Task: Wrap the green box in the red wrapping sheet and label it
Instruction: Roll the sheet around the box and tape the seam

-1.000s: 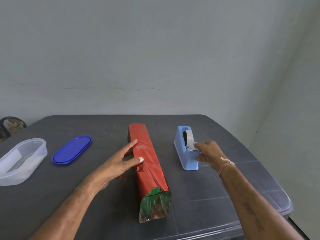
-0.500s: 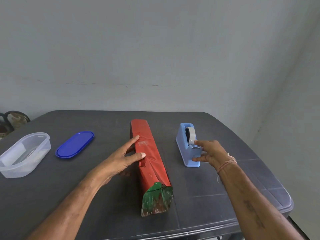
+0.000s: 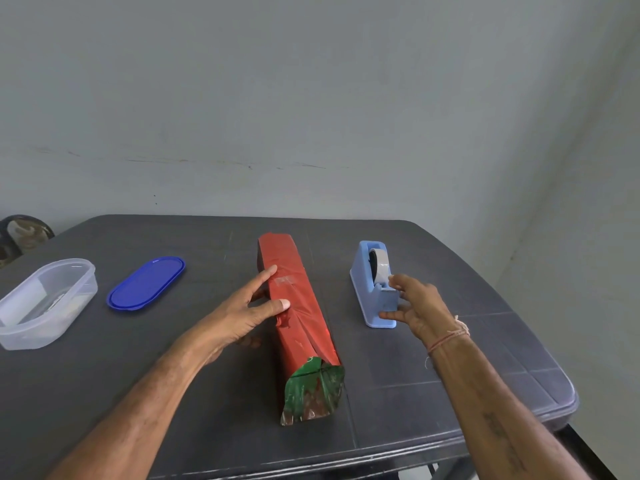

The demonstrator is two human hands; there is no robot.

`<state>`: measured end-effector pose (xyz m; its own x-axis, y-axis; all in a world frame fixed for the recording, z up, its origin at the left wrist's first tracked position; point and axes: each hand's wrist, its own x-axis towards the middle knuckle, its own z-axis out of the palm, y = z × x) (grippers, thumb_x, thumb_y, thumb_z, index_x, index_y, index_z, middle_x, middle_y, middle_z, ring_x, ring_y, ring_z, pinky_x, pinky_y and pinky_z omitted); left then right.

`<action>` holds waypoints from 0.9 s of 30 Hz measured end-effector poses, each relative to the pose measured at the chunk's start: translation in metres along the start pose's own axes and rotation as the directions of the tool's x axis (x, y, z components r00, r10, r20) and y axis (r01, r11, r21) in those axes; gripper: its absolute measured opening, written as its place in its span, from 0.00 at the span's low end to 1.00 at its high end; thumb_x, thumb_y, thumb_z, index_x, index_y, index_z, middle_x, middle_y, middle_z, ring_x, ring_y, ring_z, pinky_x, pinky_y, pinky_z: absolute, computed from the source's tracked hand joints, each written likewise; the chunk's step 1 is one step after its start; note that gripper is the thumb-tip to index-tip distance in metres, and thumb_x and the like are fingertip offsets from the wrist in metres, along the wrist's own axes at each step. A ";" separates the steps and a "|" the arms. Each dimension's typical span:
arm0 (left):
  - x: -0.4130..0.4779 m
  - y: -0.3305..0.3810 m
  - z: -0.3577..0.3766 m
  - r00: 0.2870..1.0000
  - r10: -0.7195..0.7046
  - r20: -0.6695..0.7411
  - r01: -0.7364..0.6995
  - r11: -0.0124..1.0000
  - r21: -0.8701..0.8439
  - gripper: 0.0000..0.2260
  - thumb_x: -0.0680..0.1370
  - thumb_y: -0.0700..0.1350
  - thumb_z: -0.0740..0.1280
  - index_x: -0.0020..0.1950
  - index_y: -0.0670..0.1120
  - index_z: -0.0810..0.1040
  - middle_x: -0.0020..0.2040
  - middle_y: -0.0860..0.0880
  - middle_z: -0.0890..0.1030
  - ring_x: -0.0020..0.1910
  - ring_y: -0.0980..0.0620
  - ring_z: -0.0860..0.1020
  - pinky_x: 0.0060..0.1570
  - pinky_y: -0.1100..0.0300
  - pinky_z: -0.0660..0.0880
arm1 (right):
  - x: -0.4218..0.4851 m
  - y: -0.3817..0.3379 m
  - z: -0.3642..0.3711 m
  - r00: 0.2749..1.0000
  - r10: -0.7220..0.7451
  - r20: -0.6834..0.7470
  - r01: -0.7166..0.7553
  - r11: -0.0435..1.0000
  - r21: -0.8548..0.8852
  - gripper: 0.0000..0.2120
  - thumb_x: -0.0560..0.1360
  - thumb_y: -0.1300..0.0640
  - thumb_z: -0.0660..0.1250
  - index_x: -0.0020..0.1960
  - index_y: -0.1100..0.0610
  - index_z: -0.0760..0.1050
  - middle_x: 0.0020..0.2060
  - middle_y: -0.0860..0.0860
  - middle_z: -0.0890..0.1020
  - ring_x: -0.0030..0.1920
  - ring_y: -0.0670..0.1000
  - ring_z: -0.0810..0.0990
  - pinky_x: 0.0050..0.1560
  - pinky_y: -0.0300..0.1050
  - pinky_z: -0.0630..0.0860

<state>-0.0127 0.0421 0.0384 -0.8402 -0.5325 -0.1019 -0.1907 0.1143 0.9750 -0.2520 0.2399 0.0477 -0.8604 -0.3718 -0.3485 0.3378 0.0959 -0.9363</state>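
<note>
noting spread right hand [image 3: 417, 306] slid lower on light blue plastic tape dispenser [image 3: 363, 289] | flat left hand [image 3: 239, 313] still pins shiny red wrapping sheet [image 3: 299, 306] (i'd tape next)

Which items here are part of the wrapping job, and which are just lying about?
In use: red-wrapped box, pressed by the left hand; tape dispenser, touched by the right hand.
Lying about: clear container; blue lid.

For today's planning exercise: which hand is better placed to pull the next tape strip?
Right hand: it touches the light blue plastic tape dispenser, while the left hand rests on the long red-wrapped box.
</note>
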 end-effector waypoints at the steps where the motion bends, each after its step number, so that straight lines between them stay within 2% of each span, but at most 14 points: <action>1: 0.000 0.000 0.000 1.000 -0.003 -0.002 0.003 1.000 -0.003 0.35 0.76 0.54 0.74 0.78 0.70 0.60 0.80 0.55 0.63 0.72 0.55 0.66 0.71 0.40 0.70 | 0.000 0.001 0.000 1.000 -0.007 -0.004 0.007 1.000 0.012 0.14 0.77 0.59 0.72 0.59 0.64 0.76 0.56 0.60 0.77 0.56 0.64 0.82 0.53 0.66 0.82; 3: -0.002 0.002 0.001 1.000 -0.001 -0.003 0.001 1.000 -0.005 0.35 0.77 0.53 0.74 0.78 0.69 0.60 0.79 0.55 0.64 0.68 0.57 0.68 0.65 0.46 0.77 | -0.002 0.004 -0.001 1.000 -0.021 -0.001 0.021 0.999 0.030 0.09 0.78 0.59 0.71 0.54 0.62 0.76 0.54 0.60 0.78 0.56 0.64 0.82 0.54 0.66 0.82; 5: -0.004 0.004 0.002 1.000 -0.003 -0.003 0.003 1.000 -0.003 0.34 0.77 0.53 0.73 0.78 0.69 0.60 0.77 0.57 0.65 0.63 0.59 0.71 0.46 0.57 0.82 | -0.003 0.006 -0.002 1.000 -0.029 0.007 0.028 0.998 0.051 0.06 0.78 0.59 0.70 0.51 0.61 0.76 0.52 0.59 0.79 0.56 0.65 0.82 0.54 0.66 0.82; 7: -0.003 0.003 0.002 1.000 -0.006 -0.005 0.006 1.000 -0.005 0.34 0.78 0.52 0.73 0.79 0.68 0.60 0.77 0.57 0.65 0.60 0.61 0.72 0.34 0.66 0.79 | -0.003 0.007 -0.002 0.999 -0.034 0.005 0.033 0.998 0.058 0.07 0.78 0.59 0.70 0.53 0.62 0.76 0.52 0.59 0.79 0.57 0.65 0.82 0.54 0.66 0.82; 9: -0.003 0.003 0.003 1.000 -0.006 -0.008 0.006 1.000 -0.008 0.34 0.78 0.51 0.72 0.79 0.67 0.60 0.77 0.58 0.65 0.59 0.62 0.72 0.30 0.71 0.76 | -0.003 0.009 -0.002 0.999 -0.036 -0.001 0.036 0.997 0.069 0.07 0.78 0.60 0.70 0.52 0.63 0.77 0.55 0.60 0.79 0.57 0.64 0.82 0.53 0.65 0.82; 11: -0.003 0.004 0.003 1.000 -0.013 -0.005 0.013 1.000 -0.021 0.34 0.78 0.51 0.72 0.79 0.68 0.59 0.73 0.59 0.65 0.62 0.60 0.71 0.30 0.70 0.76 | -0.002 0.013 -0.003 0.999 -0.032 -0.012 0.033 0.996 0.083 0.07 0.77 0.60 0.71 0.50 0.63 0.77 0.57 0.62 0.78 0.57 0.64 0.82 0.53 0.65 0.82; 13: -0.004 0.004 0.004 1.000 -0.021 -0.003 0.020 0.999 -0.028 0.34 0.78 0.52 0.72 0.79 0.68 0.59 0.70 0.60 0.66 0.59 0.62 0.72 0.30 0.69 0.77 | -0.001 0.019 -0.003 0.999 -0.031 -0.027 0.033 0.996 0.084 0.07 0.76 0.61 0.71 0.50 0.64 0.77 0.59 0.63 0.78 0.58 0.64 0.82 0.52 0.64 0.83; 17: -0.004 0.004 0.002 1.000 -0.031 0.004 0.031 0.999 -0.010 0.34 0.77 0.54 0.73 0.78 0.70 0.59 0.74 0.58 0.68 0.61 0.59 0.71 0.34 0.67 0.76 | -0.001 0.030 -0.001 0.994 -0.047 -0.103 0.056 0.995 0.081 0.14 0.75 0.59 0.74 0.56 0.65 0.76 0.58 0.61 0.79 0.58 0.61 0.81 0.47 0.59 0.84; 20: -0.005 0.005 0.003 1.000 -0.031 0.003 0.031 1.000 -0.003 0.34 0.79 0.52 0.72 0.79 0.68 0.59 0.77 0.56 0.66 0.63 0.60 0.69 0.29 0.74 0.73 | -0.004 0.032 0.000 0.979 -0.102 -0.175 0.104 0.995 0.003 0.08 0.76 0.57 0.74 0.46 0.60 0.77 0.49 0.56 0.80 0.51 0.55 0.79 0.52 0.57 0.81; 22: -0.005 0.005 0.004 1.000 -0.024 0.006 0.024 1.000 -0.001 0.34 0.79 0.51 0.71 0.80 0.67 0.59 0.77 0.57 0.66 0.64 0.61 0.67 0.30 0.76 0.72 | -0.004 0.030 -0.001 0.965 -0.166 -0.203 0.156 0.985 -0.068 0.08 0.76 0.56 0.73 0.41 0.57 0.78 0.46 0.55 0.81 0.45 0.53 0.77 0.51 0.54 0.79; 24: -0.004 0.005 0.005 1.000 -0.005 0.004 0.005 1.000 -0.007 0.33 0.79 0.50 0.71 0.80 0.66 0.59 0.77 0.56 0.66 0.65 0.61 0.67 0.40 0.76 0.73 | -0.004 0.029 -0.003 0.964 -0.189 -0.189 0.177 0.981 -0.081 0.08 0.77 0.56 0.73 0.41 0.57 0.79 0.43 0.56 0.83 0.42 0.52 0.78 0.44 0.49 0.77; 26: -0.004 0.005 0.005 1.000 0.010 0.000 -0.010 1.000 -0.001 0.33 0.79 0.50 0.71 0.80 0.65 0.59 0.78 0.56 0.65 0.65 0.62 0.66 0.56 0.69 0.68 | -0.005 0.027 -0.005 0.978 -0.148 -0.146 0.143 0.989 -0.047 0.06 0.77 0.56 0.72 0.45 0.59 0.81 0.40 0.54 0.84 0.39 0.50 0.79 0.40 0.44 0.75; 27: -0.005 0.006 0.006 1.000 0.011 0.001 -0.011 1.000 0.002 0.34 0.79 0.50 0.71 0.80 0.66 0.59 0.79 0.56 0.64 0.65 0.62 0.65 0.59 0.65 0.67 | -0.006 0.027 -0.006 0.985 -0.122 -0.124 0.120 0.992 -0.025 0.06 0.77 0.57 0.72 0.46 0.60 0.81 0.39 0.53 0.84 0.38 0.49 0.79 0.39 0.43 0.74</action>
<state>-0.0127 0.0499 0.0434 -0.8430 -0.5301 -0.0911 -0.1819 0.1217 0.9758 -0.2401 0.2502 0.0242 -0.9359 -0.2630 -0.2344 0.2228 0.0736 -0.9721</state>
